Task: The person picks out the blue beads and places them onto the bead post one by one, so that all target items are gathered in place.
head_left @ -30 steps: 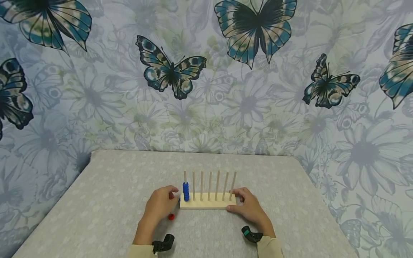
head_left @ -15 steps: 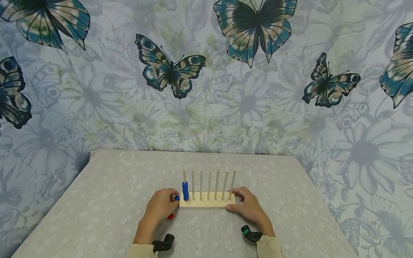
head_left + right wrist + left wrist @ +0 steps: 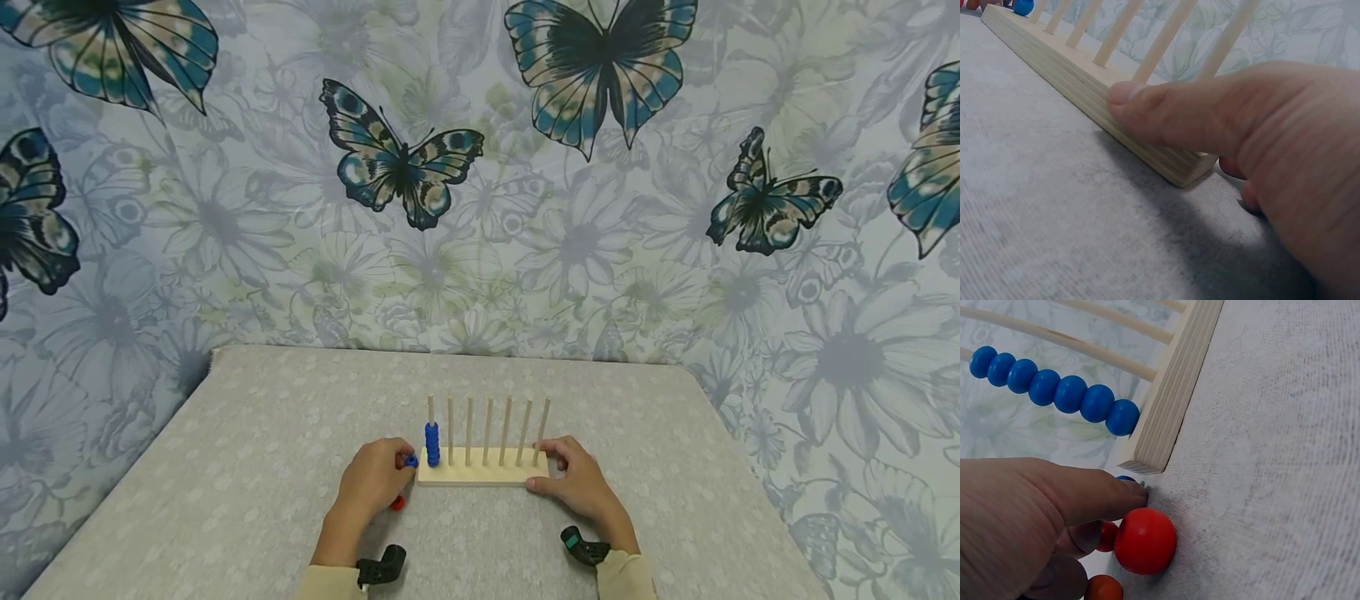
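A wooden peg abacus [image 3: 483,475] stands on the table, its pegs upright in a row. Several blue beads [image 3: 1069,394] are stacked on its leftmost peg. Beside the base's left end, my left hand [image 3: 375,477] pinches a loose blue bead [image 3: 411,460] with thumb and fingers; the thumb hides most of that bead in the left wrist view. A red bead [image 3: 1145,541] lies on the table by the left thumb. My right hand [image 3: 579,483] grips the base's right end, thumb [image 3: 1166,112] along the front face and fingers behind.
Behind the left thumb are a second red bead [image 3: 1107,536] and an orange bead [image 3: 1105,588], partly covered by the fingers. A patterned light cloth [image 3: 480,550] covers the table. A butterfly-print wall covering [image 3: 480,283] hangs behind the far edge.
My left hand has dipped slightly, and a blue bead now shows more at its fingertips. The red bead near it is more covered. The right hand and the abacus stay put.
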Demonstrator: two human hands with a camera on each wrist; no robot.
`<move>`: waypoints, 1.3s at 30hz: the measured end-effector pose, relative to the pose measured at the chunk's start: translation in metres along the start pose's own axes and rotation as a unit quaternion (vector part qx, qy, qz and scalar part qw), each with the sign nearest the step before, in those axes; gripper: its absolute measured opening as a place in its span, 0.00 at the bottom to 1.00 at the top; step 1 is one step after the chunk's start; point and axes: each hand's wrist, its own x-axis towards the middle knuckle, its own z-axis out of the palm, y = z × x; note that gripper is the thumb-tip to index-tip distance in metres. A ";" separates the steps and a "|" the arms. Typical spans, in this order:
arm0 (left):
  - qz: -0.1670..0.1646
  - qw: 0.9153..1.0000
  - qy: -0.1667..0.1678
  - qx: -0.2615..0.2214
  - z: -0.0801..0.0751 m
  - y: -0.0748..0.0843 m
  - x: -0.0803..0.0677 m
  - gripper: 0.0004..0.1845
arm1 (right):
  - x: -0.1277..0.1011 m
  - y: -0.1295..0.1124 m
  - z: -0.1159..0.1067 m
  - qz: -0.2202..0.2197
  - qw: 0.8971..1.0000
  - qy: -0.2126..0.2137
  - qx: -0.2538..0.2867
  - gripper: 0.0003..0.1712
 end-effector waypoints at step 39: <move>0.027 0.991 0.130 -0.010 -0.042 0.016 -0.006 0.15 | -0.001 -0.003 0.002 0.011 1.000 0.001 0.009 0.33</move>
